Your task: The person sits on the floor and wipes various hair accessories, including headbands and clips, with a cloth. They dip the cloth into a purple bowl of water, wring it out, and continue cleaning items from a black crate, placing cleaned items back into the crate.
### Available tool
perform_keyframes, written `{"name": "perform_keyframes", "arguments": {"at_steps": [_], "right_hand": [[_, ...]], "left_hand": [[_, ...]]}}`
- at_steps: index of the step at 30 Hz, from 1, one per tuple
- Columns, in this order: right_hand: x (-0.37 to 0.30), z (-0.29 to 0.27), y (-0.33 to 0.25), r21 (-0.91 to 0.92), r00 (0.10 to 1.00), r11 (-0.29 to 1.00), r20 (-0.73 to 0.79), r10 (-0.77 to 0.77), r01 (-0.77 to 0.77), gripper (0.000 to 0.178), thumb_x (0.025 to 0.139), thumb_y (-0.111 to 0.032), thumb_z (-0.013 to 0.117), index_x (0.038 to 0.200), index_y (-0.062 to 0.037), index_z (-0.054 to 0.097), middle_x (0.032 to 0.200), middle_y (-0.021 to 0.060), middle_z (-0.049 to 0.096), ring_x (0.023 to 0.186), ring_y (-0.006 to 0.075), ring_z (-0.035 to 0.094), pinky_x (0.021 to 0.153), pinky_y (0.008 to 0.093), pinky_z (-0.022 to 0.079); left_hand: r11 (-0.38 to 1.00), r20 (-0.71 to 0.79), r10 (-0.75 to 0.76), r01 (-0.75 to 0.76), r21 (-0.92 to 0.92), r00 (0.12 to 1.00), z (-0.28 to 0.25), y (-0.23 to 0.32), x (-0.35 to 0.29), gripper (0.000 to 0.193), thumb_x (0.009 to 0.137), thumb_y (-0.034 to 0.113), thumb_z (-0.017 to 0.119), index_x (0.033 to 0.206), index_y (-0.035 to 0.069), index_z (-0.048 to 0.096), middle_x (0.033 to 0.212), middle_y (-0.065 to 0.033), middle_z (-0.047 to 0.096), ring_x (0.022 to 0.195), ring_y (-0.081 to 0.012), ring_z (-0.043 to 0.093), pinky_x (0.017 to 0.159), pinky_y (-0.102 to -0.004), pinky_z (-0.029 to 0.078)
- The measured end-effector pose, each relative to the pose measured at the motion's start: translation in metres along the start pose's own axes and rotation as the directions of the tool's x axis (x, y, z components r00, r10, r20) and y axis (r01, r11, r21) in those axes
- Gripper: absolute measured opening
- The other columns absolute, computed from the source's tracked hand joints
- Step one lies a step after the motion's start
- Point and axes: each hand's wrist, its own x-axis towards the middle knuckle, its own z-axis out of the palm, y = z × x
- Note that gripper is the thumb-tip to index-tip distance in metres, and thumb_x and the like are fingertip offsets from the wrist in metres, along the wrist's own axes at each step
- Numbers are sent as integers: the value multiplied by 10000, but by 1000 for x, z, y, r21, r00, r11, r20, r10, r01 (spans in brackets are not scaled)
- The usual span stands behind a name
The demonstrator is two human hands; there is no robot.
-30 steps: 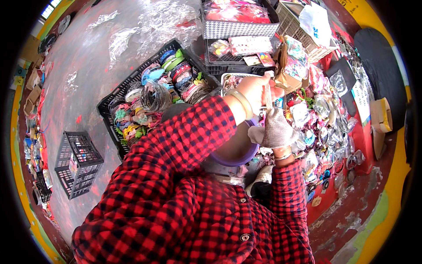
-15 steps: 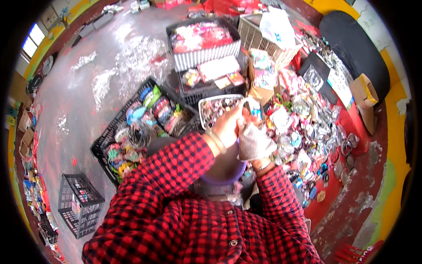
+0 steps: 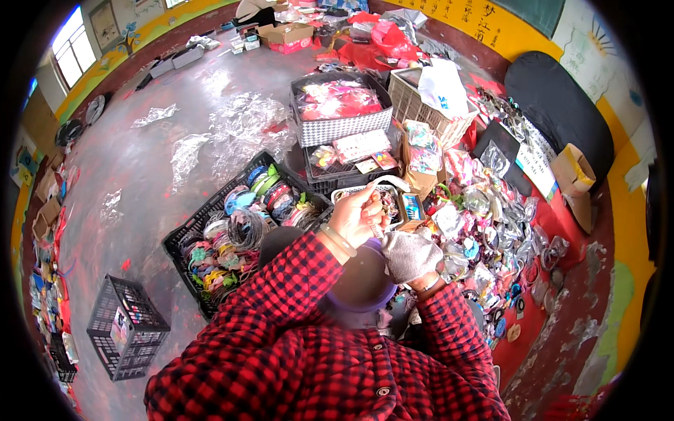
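Observation:
My left hand (image 3: 357, 215), bare with a bangle at its wrist, is closed on a thin white curved band (image 3: 390, 182) that arches above the fingers. Just right of it and nearer to me, my right hand (image 3: 413, 257) wears a grey knitted glove. Its fingers are bent in toward the left hand; whatever they pinch is too small to make out. Below both hands stands a round purple tub (image 3: 380, 302), partly covered by my arms. Beyond the hands is a white basket (image 3: 338, 191) of small mixed pieces, beside a small blue box (image 3: 413, 206).
A black crate (image 3: 184, 263) of colourful hair bands lies at left. Stacked trays (image 3: 344, 130) of packets stand ahead, with a wicker basket (image 3: 449, 130) beside them. Loose accessories (image 3: 484, 231) heap up at right. A smaller black crate (image 3: 130, 330) sits lower left.
The view has tipped up and shows more of the far room. My hands sit lower in the picture and slightly further apart, and the white band lies flatter.

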Motion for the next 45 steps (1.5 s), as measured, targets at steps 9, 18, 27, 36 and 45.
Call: {"name": "perform_keyframes", "arguments": {"at_steps": [9,18,27,36,45], "right_hand": [[-29,-70,-54,42,988,993,-117,-103,109,144,710,-224,532,653,-114,604,573,76,559,541,263,569,506,385,434],[-48,-100,-54,-51,944,970,-224,-243,238,263,741,-344,609,816,-95,575,734,101,557,704,301,562,574,367,458],[-39,-124,-15,264,905,962,-422,57,62,377,841,-170,584,1182,-32,502,1024,70,588,919,197,568,816,310,454],[1,-50,34,791,979,601,-193,62,117,347,906,-144,490,1238,-46,459,1080,28,566,961,134,544,860,273,435],[23,-38,27,179,897,983,427,-116,42,270,711,-245,642,953,-127,633,787,22,626,660,129,584,611,257,473]], "left_hand": [[1000,124,8,-6,-21,992,42,46,-108,289,945,308,404,736,125,485,448,76,273,409,-60,270,562,-253,347],[996,235,83,-71,-58,968,38,102,-203,263,952,280,393,742,129,445,412,89,269,341,-44,221,510,-226,305],[899,1,421,-417,-132,907,-22,129,-255,248,939,232,433,755,76,489,437,54,293,352,-68,240,584,-265,399],[943,-58,330,-332,-34,942,-41,115,-241,268,933,255,441,736,83,499,469,61,296,403,-75,261,609,-276,395],[959,-78,284,-284,16,956,-45,97,-212,271,940,274,432,775,87,538,468,45,344,402,-79,302,632,-286,403]]}}
